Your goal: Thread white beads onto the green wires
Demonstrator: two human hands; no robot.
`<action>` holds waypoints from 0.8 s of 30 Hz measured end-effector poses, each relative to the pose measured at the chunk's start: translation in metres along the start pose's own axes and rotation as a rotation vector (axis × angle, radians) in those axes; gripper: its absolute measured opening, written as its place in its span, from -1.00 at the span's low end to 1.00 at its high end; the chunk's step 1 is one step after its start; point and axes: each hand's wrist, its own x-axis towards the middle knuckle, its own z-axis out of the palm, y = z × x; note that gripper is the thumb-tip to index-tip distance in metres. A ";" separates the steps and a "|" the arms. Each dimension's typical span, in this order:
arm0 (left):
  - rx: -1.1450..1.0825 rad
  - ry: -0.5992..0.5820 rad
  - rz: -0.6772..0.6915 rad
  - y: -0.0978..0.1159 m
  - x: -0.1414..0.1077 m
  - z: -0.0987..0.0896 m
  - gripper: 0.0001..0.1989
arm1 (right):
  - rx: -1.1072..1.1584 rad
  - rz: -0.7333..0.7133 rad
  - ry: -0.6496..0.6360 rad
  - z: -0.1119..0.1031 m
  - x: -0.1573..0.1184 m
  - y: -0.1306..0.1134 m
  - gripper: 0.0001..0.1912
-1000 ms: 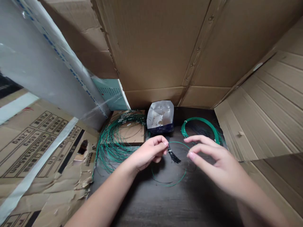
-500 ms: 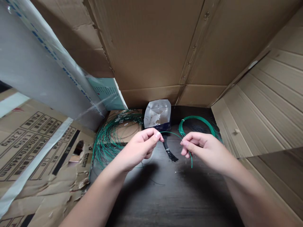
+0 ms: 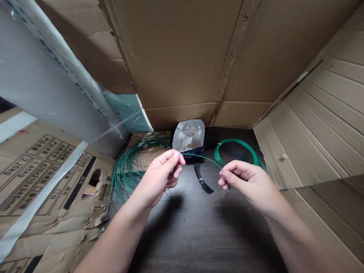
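Note:
A thin green wire (image 3: 202, 156) arcs between my two hands above the dark table. My left hand (image 3: 166, 168) pinches it between thumb and fingertips at the left end of the arc. My right hand (image 3: 241, 177) grips it lower down, and a short green end hangs below those fingers. A fine dark strand trails near my left hand. On the table between the hands lies a tied bundle of black wires (image 3: 202, 180). Behind it stands an open silver pouch (image 3: 189, 137) with small white pieces inside.
Green and black wires with white connectors (image 3: 150, 143) lie over a flat cardboard box (image 3: 136, 138) at the left. A coil of green wire (image 3: 241, 143) rests at the back right. Cardboard walls (image 3: 176, 57) enclose the back and right; a printed carton (image 3: 51, 178) stands left.
My left hand has moved left and slightly up, away from my right hand. More wire now spans between them, and the end below my right hand is shorter.

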 end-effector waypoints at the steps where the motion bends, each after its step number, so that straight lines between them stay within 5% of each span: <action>1: 0.065 -0.012 0.003 0.000 -0.001 0.001 -0.65 | -0.026 -0.010 0.023 0.000 0.000 0.002 -0.66; 6: 0.387 -0.081 0.030 0.000 -0.005 0.005 -0.60 | -0.179 -0.034 0.051 0.003 0.001 0.003 -0.69; 24: 0.667 -0.052 0.145 0.010 0.002 0.009 -0.64 | -0.196 0.096 -0.098 0.005 0.000 0.000 -0.63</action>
